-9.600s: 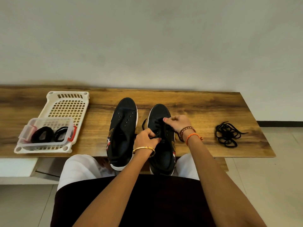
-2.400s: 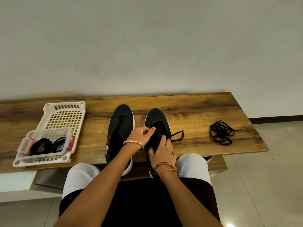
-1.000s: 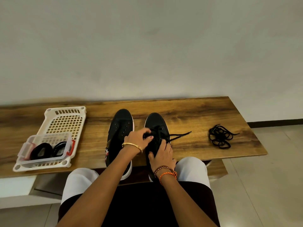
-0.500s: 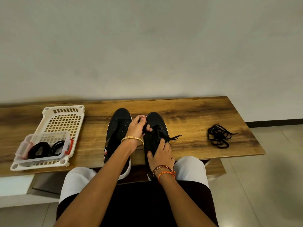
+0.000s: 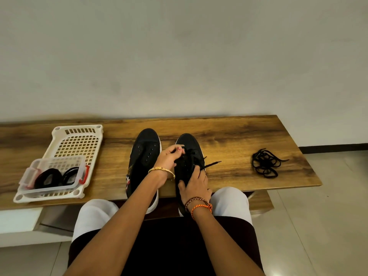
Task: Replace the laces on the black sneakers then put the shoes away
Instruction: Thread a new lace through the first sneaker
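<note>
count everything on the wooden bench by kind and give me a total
Black sneakers: 2, left one, right one
Loose lace pile: 1
White basket: 1
Clear container: 1
Lace coils in the container: 2
Total: 7

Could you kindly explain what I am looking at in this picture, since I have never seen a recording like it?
There is no machine here: a camera worn on a seated person's head looks forward and down at their own two arms. On the wooden bench stand two black sneakers. The left sneaker shows bare eyelets, with no lace. The left hand pinches a black lace at the eyelets of the right sneaker, while the right hand rests on that shoe and steadies it. To the right lies a loose pile of black laces. To the left, a white basket carries a clear box with coiled black laces inside.
</note>
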